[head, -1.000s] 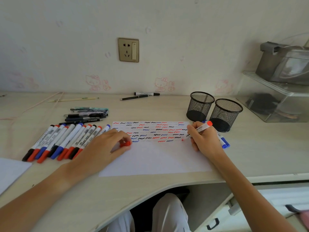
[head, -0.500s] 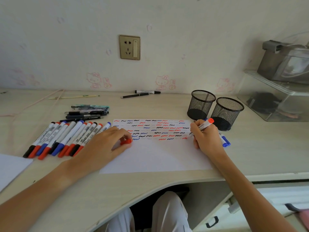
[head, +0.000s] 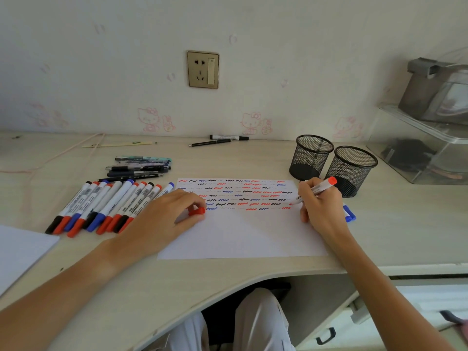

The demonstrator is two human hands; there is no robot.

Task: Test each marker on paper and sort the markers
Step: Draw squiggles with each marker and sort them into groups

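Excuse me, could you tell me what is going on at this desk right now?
A person is testing markers. The right hand holds a red marker with its tip at the right edge of the paper, at the end of the lowest row of squiggles. The left hand rests on the paper and pinches the red cap. A row of markers lies to the left; two mesh cups stand behind.

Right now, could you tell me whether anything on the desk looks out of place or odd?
Only small things: two blue-capped markers lie loose on the desk behind the right hand, apart from the neat marker row, while both mesh cups look empty. Nothing looks spilled or damaged.
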